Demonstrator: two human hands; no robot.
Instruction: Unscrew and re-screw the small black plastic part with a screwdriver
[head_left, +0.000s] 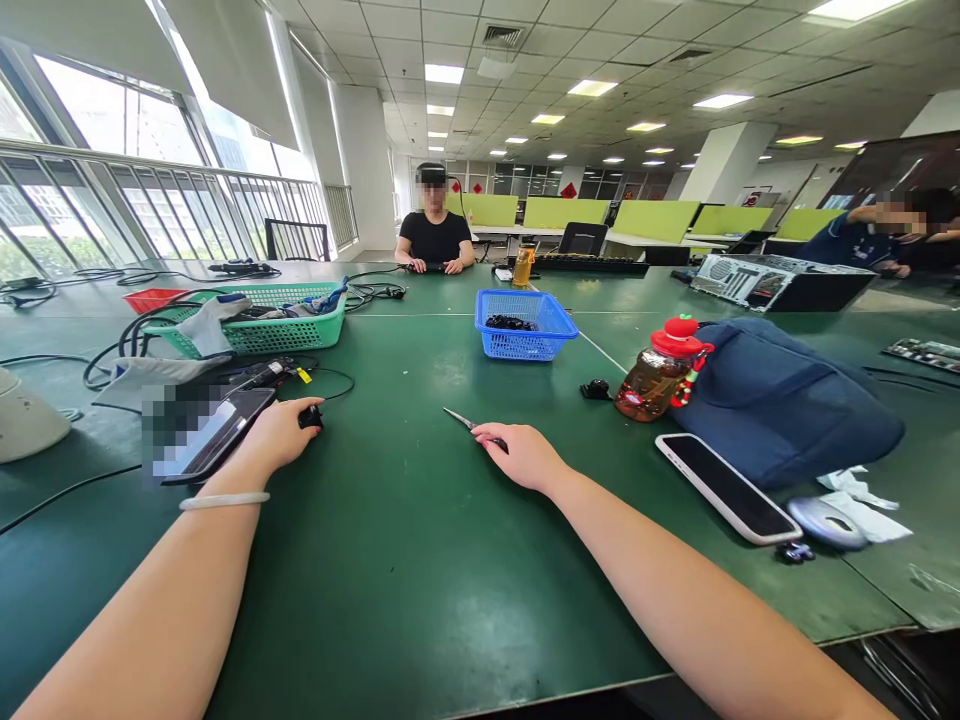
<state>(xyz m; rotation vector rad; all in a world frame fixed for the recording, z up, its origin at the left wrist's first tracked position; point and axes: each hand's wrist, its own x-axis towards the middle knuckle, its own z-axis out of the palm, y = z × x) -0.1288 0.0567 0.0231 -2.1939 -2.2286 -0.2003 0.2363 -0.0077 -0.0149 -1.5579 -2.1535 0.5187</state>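
Gripping a slim pointed tool (459,417), likely scissors, at 12 o'clock from the seat, the right hand (521,455) wraps its fingers round the dark handle; the left hand (276,437), near 11 o'clock, curls over a small black object (310,416). Probably light, stiff and sharp, the tool is best held by that handle. Its silvery metal end tapers toward 10 o'clock.

No text can be read; the bottle's (649,378) label (632,399) is too small.
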